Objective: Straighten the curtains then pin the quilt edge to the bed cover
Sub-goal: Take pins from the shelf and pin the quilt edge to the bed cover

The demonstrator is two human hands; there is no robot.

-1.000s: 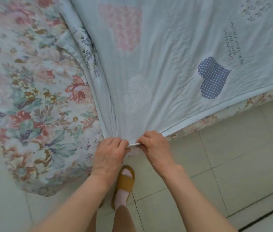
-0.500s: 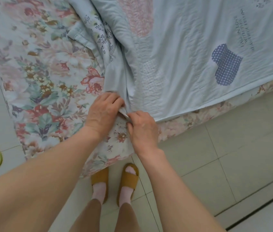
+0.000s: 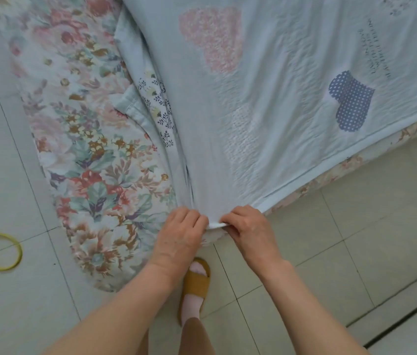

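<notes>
Head view: the soft, light, pale-blue heart-print quilt (image 3: 266,103) is pinched at its corner hem by left hand (image 3: 180,233) and right hand (image 3: 249,226), over the floral bed cover (image 3: 94,162).

Both hands are down at the corner of the bed, the left hand (image 3: 182,233) and the right hand (image 3: 249,228) pinching the pale blue quilt (image 3: 279,98) by its corner edge, fingers closed on the fabric, which gathers into folds just above them. The quilt, printed with a pink heart (image 3: 214,38) and a dotted blue heart (image 3: 350,102), lies over the floral bed cover (image 3: 87,162), which shows to the left and along the bed's side. A foot in a mustard slipper (image 3: 196,284) stands on the tiled floor (image 3: 356,252), and a yellow cord (image 3: 0,249) loops at far left.
</notes>
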